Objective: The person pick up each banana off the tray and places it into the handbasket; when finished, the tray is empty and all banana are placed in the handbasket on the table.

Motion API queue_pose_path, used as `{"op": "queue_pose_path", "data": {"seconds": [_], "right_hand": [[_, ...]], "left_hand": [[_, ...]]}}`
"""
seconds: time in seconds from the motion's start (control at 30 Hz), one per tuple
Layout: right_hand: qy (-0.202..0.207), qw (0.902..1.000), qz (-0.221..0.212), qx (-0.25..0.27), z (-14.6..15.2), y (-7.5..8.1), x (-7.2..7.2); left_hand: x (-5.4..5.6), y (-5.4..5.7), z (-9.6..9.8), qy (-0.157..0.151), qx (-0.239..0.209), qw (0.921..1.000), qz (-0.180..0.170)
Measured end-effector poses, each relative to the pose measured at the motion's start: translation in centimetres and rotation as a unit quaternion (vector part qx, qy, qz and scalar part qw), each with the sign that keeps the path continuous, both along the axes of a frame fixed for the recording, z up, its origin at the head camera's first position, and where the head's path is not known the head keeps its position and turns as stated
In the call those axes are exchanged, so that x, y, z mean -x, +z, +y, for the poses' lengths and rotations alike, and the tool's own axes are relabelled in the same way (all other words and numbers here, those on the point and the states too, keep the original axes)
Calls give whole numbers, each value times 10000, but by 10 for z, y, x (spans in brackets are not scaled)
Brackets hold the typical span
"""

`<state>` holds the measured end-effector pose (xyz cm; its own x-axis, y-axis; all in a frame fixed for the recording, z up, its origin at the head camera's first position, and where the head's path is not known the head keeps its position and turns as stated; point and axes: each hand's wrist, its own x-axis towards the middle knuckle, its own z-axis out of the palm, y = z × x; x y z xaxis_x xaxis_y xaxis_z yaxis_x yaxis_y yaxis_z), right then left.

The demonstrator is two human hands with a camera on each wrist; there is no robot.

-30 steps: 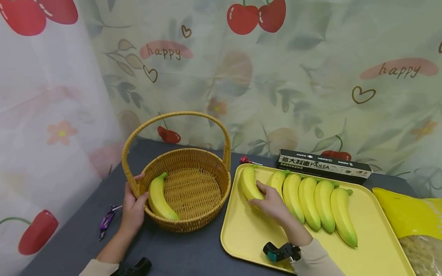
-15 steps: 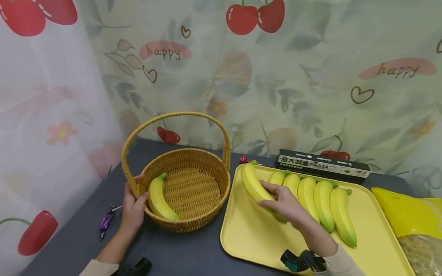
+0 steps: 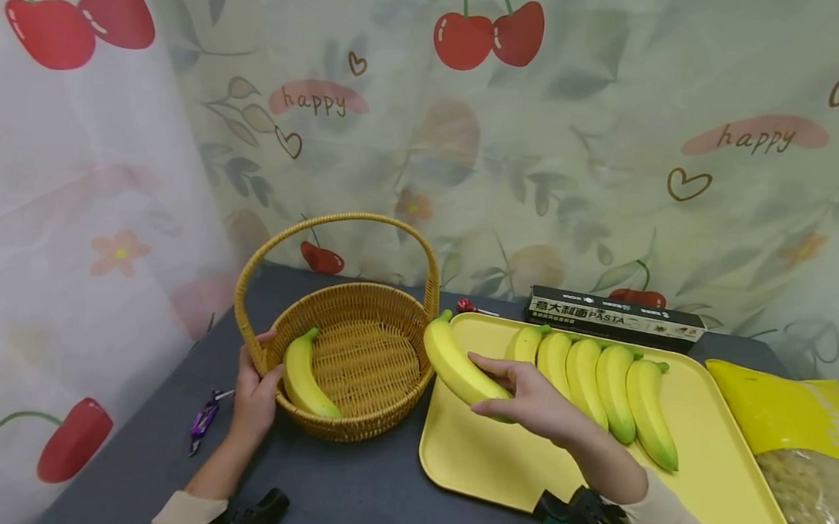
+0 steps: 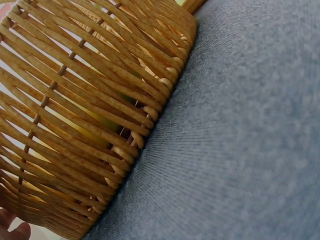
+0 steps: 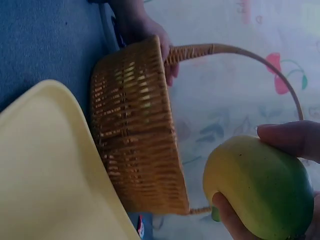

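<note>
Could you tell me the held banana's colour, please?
The banana is yellow with green ends, clearest in the right wrist view.

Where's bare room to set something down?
Bare: the tray at its near-left corner and right of the five bananas; the table between left forearm and tray; basket floor, right of its banana. Crowded: mid-tray, with bananas and right hand.

Soft light fills the head view; the wrist views are dimmer, the left's tabletop [image 4: 250,130] blurred.

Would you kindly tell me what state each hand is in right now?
Left hand: closed, holding the basket by its side.
Right hand: closed, holding a banana.
</note>
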<state>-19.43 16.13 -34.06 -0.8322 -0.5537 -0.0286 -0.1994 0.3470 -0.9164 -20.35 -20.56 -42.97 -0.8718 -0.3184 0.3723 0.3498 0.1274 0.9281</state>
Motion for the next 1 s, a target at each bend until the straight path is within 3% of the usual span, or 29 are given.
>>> {"op": "queue_pose_path", "data": {"seconds": [0.3,0.7,1.0], "right_hand": [[650,9974,62,-296,-38,5,8],[1373,9856,106,-980,-94,27,41],[1691,9764,-162,-1332,-117,23,71]], "left_hand": [[1,-1,-1,2,7,10000,32],[2,-4,-3,17,79,9999,70],[1,-6,-1,37,26,9995,298]]}}
